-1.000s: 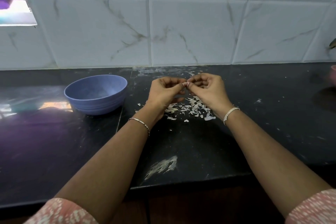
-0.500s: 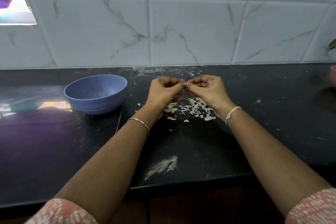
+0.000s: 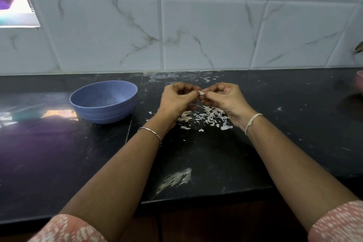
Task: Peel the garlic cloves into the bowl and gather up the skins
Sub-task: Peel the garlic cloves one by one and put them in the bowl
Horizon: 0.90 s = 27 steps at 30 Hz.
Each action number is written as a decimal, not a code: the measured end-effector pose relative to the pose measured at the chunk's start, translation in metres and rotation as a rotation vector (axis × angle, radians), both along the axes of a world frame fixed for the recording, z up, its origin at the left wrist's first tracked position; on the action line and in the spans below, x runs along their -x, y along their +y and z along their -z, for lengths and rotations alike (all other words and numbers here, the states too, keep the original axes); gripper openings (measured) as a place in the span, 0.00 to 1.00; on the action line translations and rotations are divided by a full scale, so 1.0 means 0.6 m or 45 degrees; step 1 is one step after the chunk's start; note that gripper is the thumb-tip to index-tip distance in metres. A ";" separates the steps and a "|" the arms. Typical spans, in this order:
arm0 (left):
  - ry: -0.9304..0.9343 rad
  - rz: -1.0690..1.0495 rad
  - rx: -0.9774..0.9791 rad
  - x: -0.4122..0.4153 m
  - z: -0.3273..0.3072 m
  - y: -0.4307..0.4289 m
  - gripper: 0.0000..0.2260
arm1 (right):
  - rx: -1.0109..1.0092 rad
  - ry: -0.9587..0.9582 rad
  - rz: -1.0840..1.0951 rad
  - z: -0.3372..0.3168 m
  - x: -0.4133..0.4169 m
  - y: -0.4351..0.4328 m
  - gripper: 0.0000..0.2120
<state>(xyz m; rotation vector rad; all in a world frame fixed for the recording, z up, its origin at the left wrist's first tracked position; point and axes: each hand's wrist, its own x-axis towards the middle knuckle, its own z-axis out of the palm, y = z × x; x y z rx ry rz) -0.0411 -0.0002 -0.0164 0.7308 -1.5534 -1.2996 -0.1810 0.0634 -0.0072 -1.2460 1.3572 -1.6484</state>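
Note:
My left hand [image 3: 177, 100] and my right hand [image 3: 225, 98] meet fingertip to fingertip above the black counter, both pinching one small pale garlic clove [image 3: 201, 93]. Most of the clove is hidden by the fingers. Below the hands lies a scatter of white garlic skins [image 3: 206, 118] on the counter. A blue bowl [image 3: 104, 102] stands to the left of my left hand; its inside shows no cloves from this angle.
The black counter [image 3: 216, 153] runs wall to wall, with a white smear [image 3: 176, 179] near its front edge. A white marbled tile wall [image 3: 196, 25] rises behind. A pink object [image 3: 359, 80] sits at the far right edge.
Both hands have sunk slightly and stay together on the clove. Their fingers have shifted a little. The bowl and the skins have not moved.

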 end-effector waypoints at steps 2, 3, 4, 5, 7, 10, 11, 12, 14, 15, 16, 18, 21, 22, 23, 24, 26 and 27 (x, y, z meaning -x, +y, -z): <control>-0.009 -0.015 0.011 0.001 0.001 0.000 0.03 | 0.006 0.044 0.031 0.000 0.000 -0.002 0.03; -0.008 -0.028 0.014 0.002 0.001 0.000 0.03 | 0.009 0.098 0.076 0.002 0.001 -0.004 0.04; -0.001 -0.043 0.013 0.002 -0.001 0.000 0.04 | 0.012 0.198 0.147 0.004 0.002 -0.005 0.06; 0.011 -0.056 0.010 0.002 -0.003 0.001 0.04 | 0.024 0.352 0.241 0.008 0.007 -0.008 0.07; 0.025 -0.078 0.009 0.000 -0.010 0.004 0.04 | 0.050 0.765 0.400 0.017 0.017 -0.011 0.11; -0.020 -0.112 0.063 -0.011 -0.028 0.013 0.04 | 0.050 1.242 0.517 0.022 0.018 -0.005 0.14; -0.042 -0.122 0.084 -0.017 -0.036 0.015 0.04 | 0.068 1.307 0.521 0.021 0.015 -0.003 0.11; -0.066 -0.136 0.107 -0.026 -0.046 0.016 0.04 | 0.086 1.343 0.515 0.019 0.013 -0.001 0.08; -0.137 -0.191 0.172 -0.053 -0.070 0.014 0.03 | 0.120 1.351 0.466 0.016 0.008 0.002 0.09; -0.184 -0.219 0.192 -0.070 -0.084 0.010 0.03 | 0.121 1.314 0.444 0.015 0.005 0.001 0.09; -0.231 -0.235 0.189 -0.091 -0.098 0.005 0.04 | 0.103 1.300 0.435 0.012 -0.001 0.000 0.06; -0.316 -0.249 0.155 -0.136 -0.120 -0.005 0.06 | 0.057 1.341 0.426 0.005 -0.016 0.000 0.09; -0.513 -0.365 0.198 -0.201 -0.135 -0.023 0.03 | 0.055 1.419 0.380 0.000 -0.042 -0.006 0.16; -0.607 -0.419 0.224 -0.220 -0.136 -0.029 0.02 | 0.068 1.427 0.362 -0.004 -0.052 -0.008 0.14; -0.713 -0.467 0.249 -0.236 -0.136 -0.034 0.02 | 0.086 1.428 0.340 -0.007 -0.063 -0.013 0.11; -0.831 -0.503 0.275 -0.249 -0.135 -0.037 0.01 | 0.092 1.438 0.310 -0.010 -0.074 -0.016 0.08; -1.107 -0.550 0.342 -0.266 -0.131 -0.041 0.00 | 0.099 1.489 0.223 -0.015 -0.098 -0.024 0.04; -1.255 -0.567 0.379 -0.270 -0.128 -0.041 0.01 | 0.101 1.513 0.169 -0.015 -0.109 -0.027 0.04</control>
